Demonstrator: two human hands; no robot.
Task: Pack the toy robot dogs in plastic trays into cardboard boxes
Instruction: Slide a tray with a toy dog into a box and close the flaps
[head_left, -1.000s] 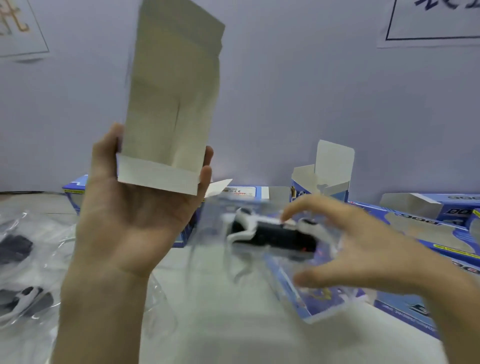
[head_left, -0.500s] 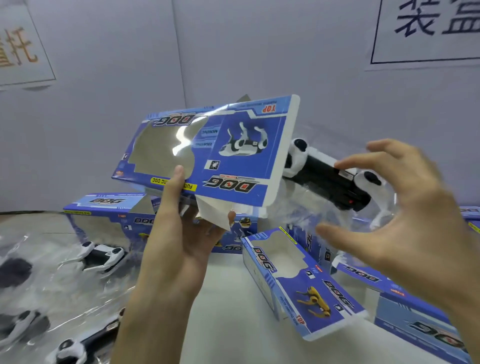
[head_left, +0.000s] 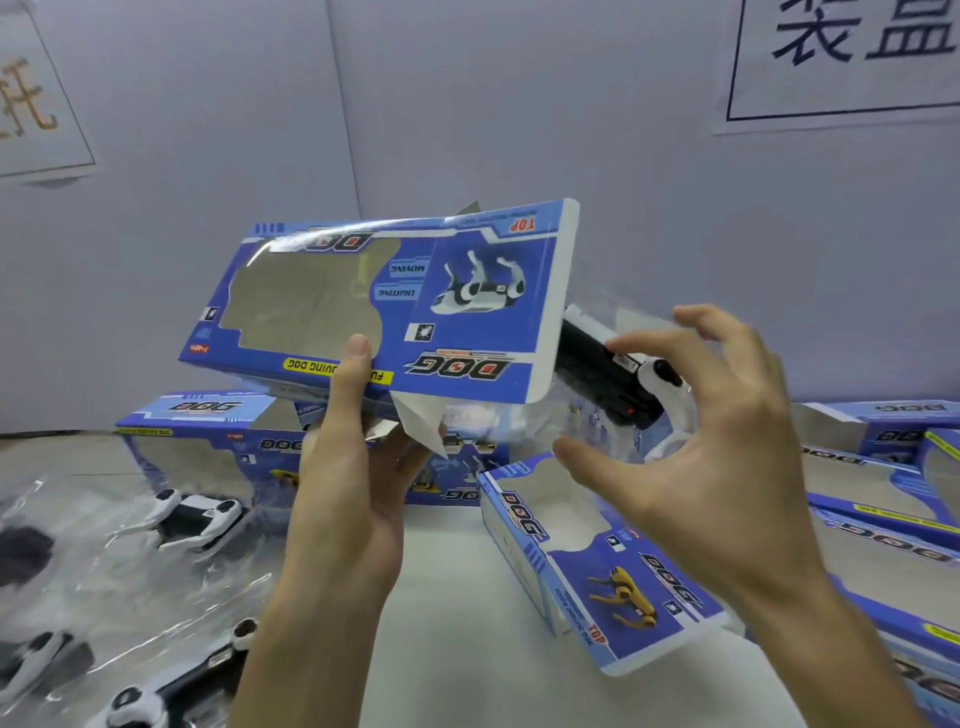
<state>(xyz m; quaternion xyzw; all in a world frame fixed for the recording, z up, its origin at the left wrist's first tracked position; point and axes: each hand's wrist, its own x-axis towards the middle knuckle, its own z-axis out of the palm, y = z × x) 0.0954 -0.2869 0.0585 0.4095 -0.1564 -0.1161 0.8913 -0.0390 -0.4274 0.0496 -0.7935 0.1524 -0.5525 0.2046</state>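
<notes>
My left hand (head_left: 353, 483) holds a blue cardboard box (head_left: 467, 312) up in the air from below, thumb on its windowed front. The box lies on its side with its open end to the right. A black and white toy robot dog (head_left: 618, 374) in a clear plastic tray (head_left: 602, 431) pokes partway out of that open end. My right hand (head_left: 691, 441) grips the tray's outer end, fingers curved around it. The part of the dog inside the box is hidden.
Several more blue boxes lie on the white table: one open box (head_left: 597, 566) just below my right hand, a windowed one (head_left: 208, 441) at the back left, others (head_left: 883, 499) on the right. Trays with toy dogs (head_left: 192, 519) sit at the left.
My left hand turned the box from upright to lying on its side. My right hand lifted the trayed dog and slid it partway into the box's open end.
</notes>
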